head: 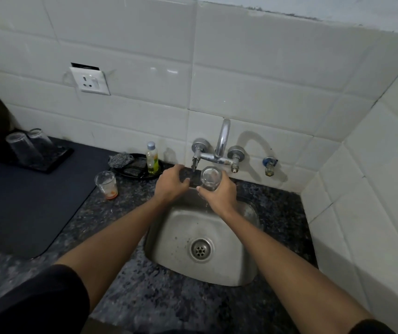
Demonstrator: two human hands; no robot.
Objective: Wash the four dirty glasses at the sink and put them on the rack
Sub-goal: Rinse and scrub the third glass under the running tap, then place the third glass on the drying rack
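Presently I am holding a clear glass (210, 178) in my right hand (219, 195), fingers and thumb wrapped round its body, above the back of the sink (176, 237) and under the faucet (222, 141). The glass is tilting with its mouth toward the camera, seemingly so that water can reach or drain from the inside; a thin trickle is falling below the hand.

My left hand (170, 184) is reaching ahead with its fingers curling loosely toward the tap handle (196, 155). Contact with the handle is not clear, and the hand is gripping nothing that I can see. I judge it is going for the water control.

Well to the left of that hand, one dirty glass (106, 181) is standing upright on the counter (130, 213), orange residue at its base, waiting its turn. Farther left and beyond, two glasses (28, 145) are sitting upside down on the dark rack (48, 162), presumably to drain. A soap bottle (152, 157) is standing just beyond the left hand.
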